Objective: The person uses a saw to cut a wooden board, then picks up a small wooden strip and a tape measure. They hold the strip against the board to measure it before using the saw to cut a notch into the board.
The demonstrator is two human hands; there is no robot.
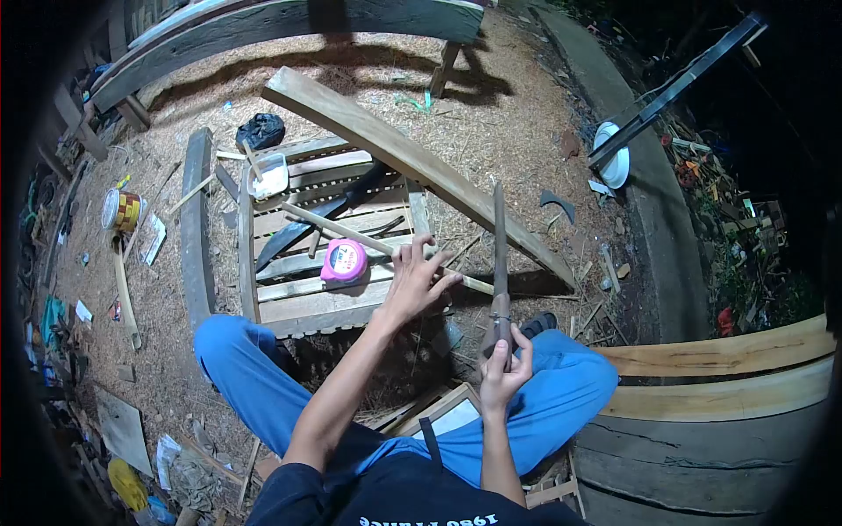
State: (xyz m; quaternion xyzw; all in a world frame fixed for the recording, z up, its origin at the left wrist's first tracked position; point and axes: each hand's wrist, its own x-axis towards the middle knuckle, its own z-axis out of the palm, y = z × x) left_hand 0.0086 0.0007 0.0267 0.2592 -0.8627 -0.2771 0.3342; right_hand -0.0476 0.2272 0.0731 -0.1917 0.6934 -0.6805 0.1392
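Observation:
My left hand [414,279] is over the slatted wooden bench, its bent fingers around a thin wooden stick [338,228] that slants down to the right. In my right hand [507,375], closed round its handle, is a long machete [500,237], blade pointing away from me. The stick's right end lies close to the blade; whether they touch I cannot tell. Just left of my left hand, a pink tape measure [344,261] sits on the slatted bench [329,309]. Behind it lies a second, dark-bladed machete [303,230].
A thick wooden beam [395,158] slants across the bench's right side. At the bench's far left corner stands a white plastic tub [269,178], near a black plastic bag [260,131]. Wooden planks [719,386] lie to my right. A yellow-and-red can [123,210] stands at left.

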